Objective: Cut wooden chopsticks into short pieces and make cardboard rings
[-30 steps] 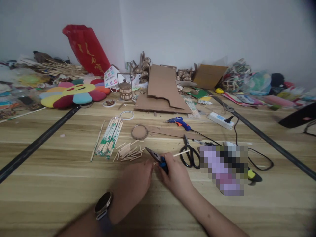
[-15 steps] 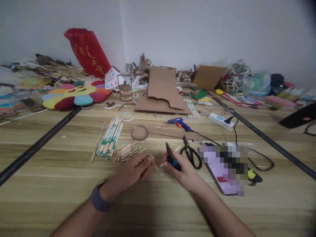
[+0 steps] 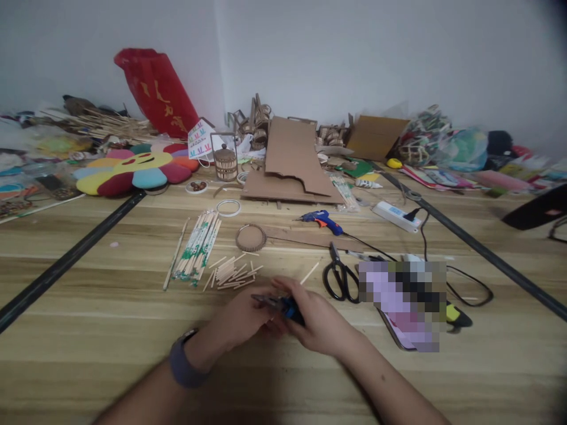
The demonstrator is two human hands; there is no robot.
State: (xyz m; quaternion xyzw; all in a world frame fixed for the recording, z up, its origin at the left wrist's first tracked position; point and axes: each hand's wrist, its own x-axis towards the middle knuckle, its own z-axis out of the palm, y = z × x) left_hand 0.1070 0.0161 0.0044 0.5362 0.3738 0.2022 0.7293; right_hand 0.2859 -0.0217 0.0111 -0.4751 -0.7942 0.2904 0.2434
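My right hand (image 3: 325,321) is closed around pliers (image 3: 269,301) with dark jaws and blue handles. The jaws point left, across the front of my left hand (image 3: 243,316). Curled fingers on that hand meet those of the right; they are partly hidden and blurred, and what they hold does not show. Just beyond the hands lies a loose heap of short cut wooden sticks (image 3: 230,273). One light stick (image 3: 310,271) rests apart, to the right. A round cardboard disc with a ribbed rim (image 3: 250,238) lies farther back.
Wrapped chopsticks (image 3: 198,248) lie left of the heap. On the right are black-handled scissors (image 3: 340,280), a blue glue gun (image 3: 322,222) with its cord, a power strip (image 3: 396,216) and a blurred-out phone (image 3: 398,333). Cardboard sheets (image 3: 292,147) and a small lidded basket (image 3: 225,164) stand behind.
My hands have come together from apart. The pliers swung from pointing up to pointing left. The small light piece at my right fingertips is no longer visible there.
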